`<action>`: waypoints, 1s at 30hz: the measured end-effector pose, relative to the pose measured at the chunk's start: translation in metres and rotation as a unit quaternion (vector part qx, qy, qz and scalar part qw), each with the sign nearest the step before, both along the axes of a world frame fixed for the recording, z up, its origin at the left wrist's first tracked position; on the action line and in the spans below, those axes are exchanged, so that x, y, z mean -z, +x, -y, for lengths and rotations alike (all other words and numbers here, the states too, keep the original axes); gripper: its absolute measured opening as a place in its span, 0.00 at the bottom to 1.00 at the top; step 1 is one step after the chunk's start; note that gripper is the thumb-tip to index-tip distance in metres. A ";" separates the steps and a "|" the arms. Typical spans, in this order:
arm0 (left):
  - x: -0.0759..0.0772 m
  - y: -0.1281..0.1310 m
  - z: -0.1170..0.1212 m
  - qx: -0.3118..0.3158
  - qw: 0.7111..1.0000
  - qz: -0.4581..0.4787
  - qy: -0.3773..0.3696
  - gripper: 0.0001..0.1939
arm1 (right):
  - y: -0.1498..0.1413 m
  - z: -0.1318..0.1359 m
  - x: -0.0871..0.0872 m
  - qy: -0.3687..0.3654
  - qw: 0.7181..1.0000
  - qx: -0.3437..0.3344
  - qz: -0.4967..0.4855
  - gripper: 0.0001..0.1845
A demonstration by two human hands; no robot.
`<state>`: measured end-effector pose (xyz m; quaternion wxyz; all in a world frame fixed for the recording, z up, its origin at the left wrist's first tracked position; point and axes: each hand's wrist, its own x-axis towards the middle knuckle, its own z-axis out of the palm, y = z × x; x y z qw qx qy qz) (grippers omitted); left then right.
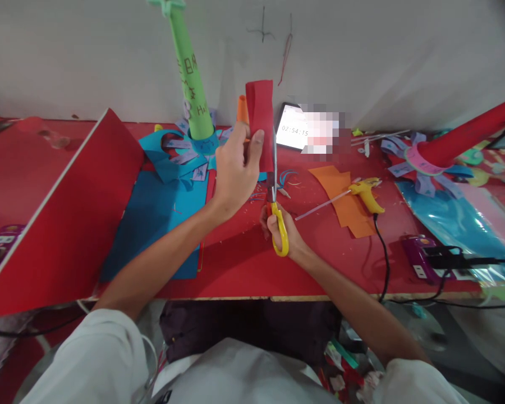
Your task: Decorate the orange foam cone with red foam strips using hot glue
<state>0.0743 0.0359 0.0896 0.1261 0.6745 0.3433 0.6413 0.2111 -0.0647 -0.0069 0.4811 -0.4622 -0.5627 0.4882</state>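
My left hand (239,168) pinches a folded strip of red paper (261,112) and holds it upright above the table. An orange paper roll (242,109) shows just behind these fingers; whether the hand touches it I cannot tell. In my right hand (292,233) is a pair of scissors with yellow handles (281,238). The blades point upward along the right edge of the red paper. Fingers are through or around the handles, partly hidden. Small paper scraps lie on the table below the hands.
A green paper tube (191,84) on a blue base stands at the back. To the right are orange sheets (330,188), a yellow glue gun (366,193) with a cord, a lit phone (292,129) and a purple power strip (425,258). A red board (79,196) leans at left beside blue sheets (151,224).
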 end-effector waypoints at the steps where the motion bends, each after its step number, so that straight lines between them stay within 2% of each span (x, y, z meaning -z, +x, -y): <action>1: 0.001 0.001 0.001 0.005 1.000 -0.001 -0.002 0.27 | 0.000 -0.001 0.000 0.005 1.000 0.001 0.005 0.44; 7: 0.006 0.004 0.004 0.040 0.997 -0.007 -0.063 0.26 | 0.004 -0.001 0.004 0.008 1.000 0.018 0.020 0.43; 14: 0.006 0.004 0.000 0.053 0.996 0.006 -0.071 0.28 | 0.012 0.005 0.000 0.015 0.997 0.028 0.064 0.37; 18: 0.004 0.005 0.002 0.059 0.996 0.022 -0.063 0.27 | 0.009 0.001 0.000 0.015 0.999 0.029 0.031 0.39; 23: -0.001 0.001 0.006 0.050 0.995 0.003 -0.082 0.27 | 0.002 -0.003 0.002 0.003 0.999 -0.010 -0.035 0.43; 30: -0.003 -0.003 0.004 0.047 0.997 -0.007 -0.065 0.27 | 0.004 -0.002 0.012 -0.009 1.000 -0.005 -0.014 0.44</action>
